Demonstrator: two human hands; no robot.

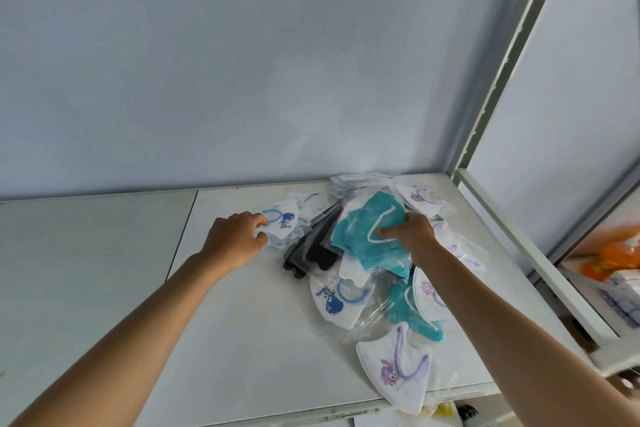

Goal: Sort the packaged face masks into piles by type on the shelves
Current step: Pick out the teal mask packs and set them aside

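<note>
The left half of the white shelf [104,270] lies bare, and the strip along its front edge is open too, so a hand can pass there freely. Above the shelf, the space before the pale wall [242,62] is open. The right half is crowded by a loose heap of packaged masks [363,253] that spreads from the back wall to the front edge. A white mask with a purple print [398,371] overhangs the front right corner. On the right, a slanted metal post [502,80] and a white rail [519,253] close off that side, just beside the heap.
</note>
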